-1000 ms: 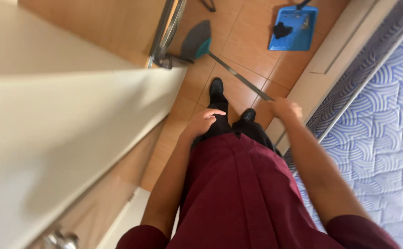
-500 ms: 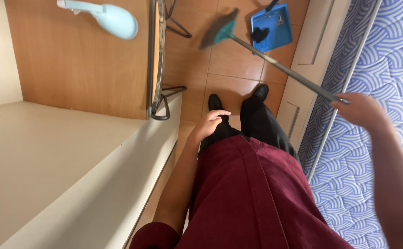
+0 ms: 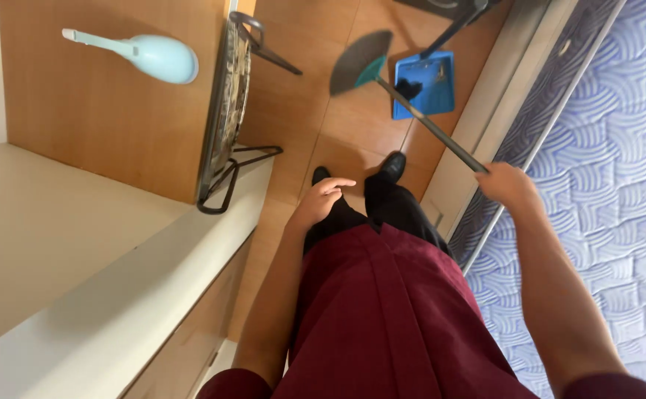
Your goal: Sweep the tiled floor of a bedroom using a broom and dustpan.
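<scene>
Fingers of the right hand (image 3: 511,188) wrap the broom (image 3: 412,111) handle's near end; its long axis slants away up-left, bristles lifted beside the blue dustpan (image 3: 424,85) on the floor. Left hand (image 3: 323,199) hangs loosely curled, holding nothing, farther from it.

Wooden floor (image 3: 352,140), blue dustpan (image 3: 424,85) on it, broom head (image 3: 360,63) touching down nearby

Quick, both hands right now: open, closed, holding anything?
Left hand: open, fingers loosely spread, empty, hanging beside the dark red skirt.
Right hand: closed around the grey handle of the teal-headed broom.
</scene>
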